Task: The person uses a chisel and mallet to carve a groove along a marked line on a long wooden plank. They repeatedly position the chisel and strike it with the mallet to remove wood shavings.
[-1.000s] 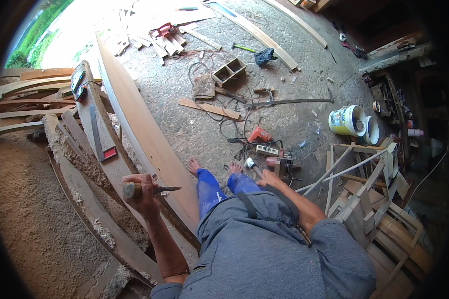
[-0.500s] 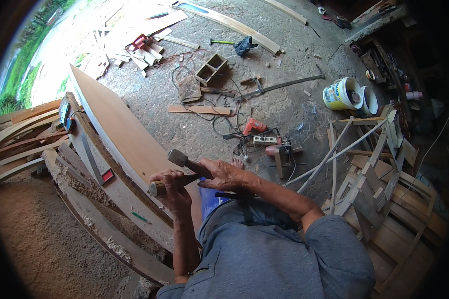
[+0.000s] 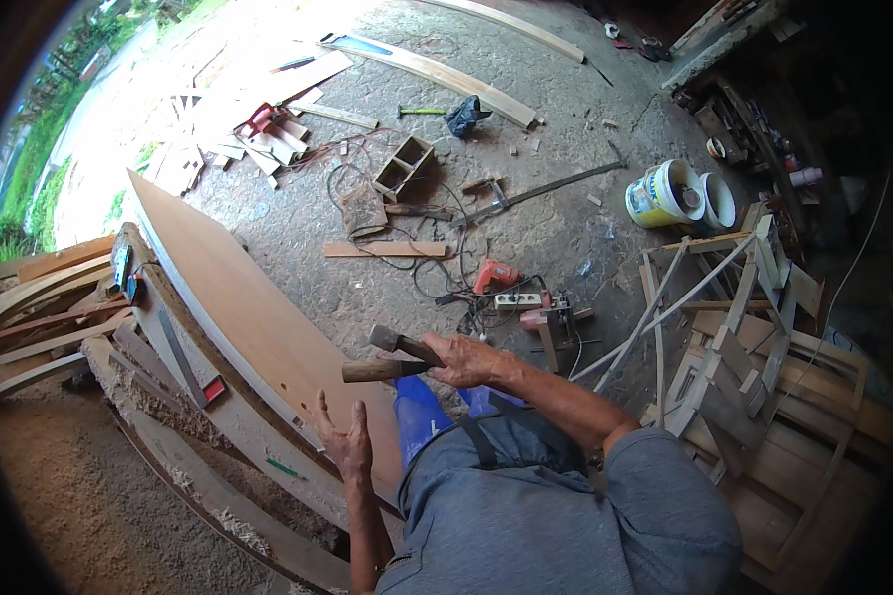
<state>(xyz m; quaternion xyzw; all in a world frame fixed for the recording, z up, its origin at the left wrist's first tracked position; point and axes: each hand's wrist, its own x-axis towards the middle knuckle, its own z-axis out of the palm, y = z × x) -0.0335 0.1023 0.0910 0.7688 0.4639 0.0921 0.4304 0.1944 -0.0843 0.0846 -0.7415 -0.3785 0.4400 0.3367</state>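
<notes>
My right hand [image 3: 464, 359] is closed around a hammer [image 3: 384, 338] with a blunt metal head. The same hand also grips what looks like a chisel [image 3: 369, 370]; its thick wooden handle points left, and its far end is hidden in my fingers. My left hand [image 3: 345, 441] is empty, fingers spread, over the near end of a long pale wooden panel [image 3: 233, 278]. Small dark holes show near that end of the panel. Left of it, a try square [image 3: 184, 357] with a red-marked stock and a green pencil [image 3: 284, 466] lie on a thick plank.
Curved boards [image 3: 45, 297] are stacked at the left beside sawdust [image 3: 79, 466]. On the concrete floor lie a red drill [image 3: 494, 276], a power strip [image 3: 518, 300], a bar clamp [image 3: 556, 190] and a wooden box [image 3: 404, 169]. Buckets [image 3: 665, 193] and wooden frames [image 3: 734, 367] stand at the right.
My left hand has let go of the chisel and moved down, opening. The chisel is now in my right hand with the hammer, and that hand has shifted slightly right.
</notes>
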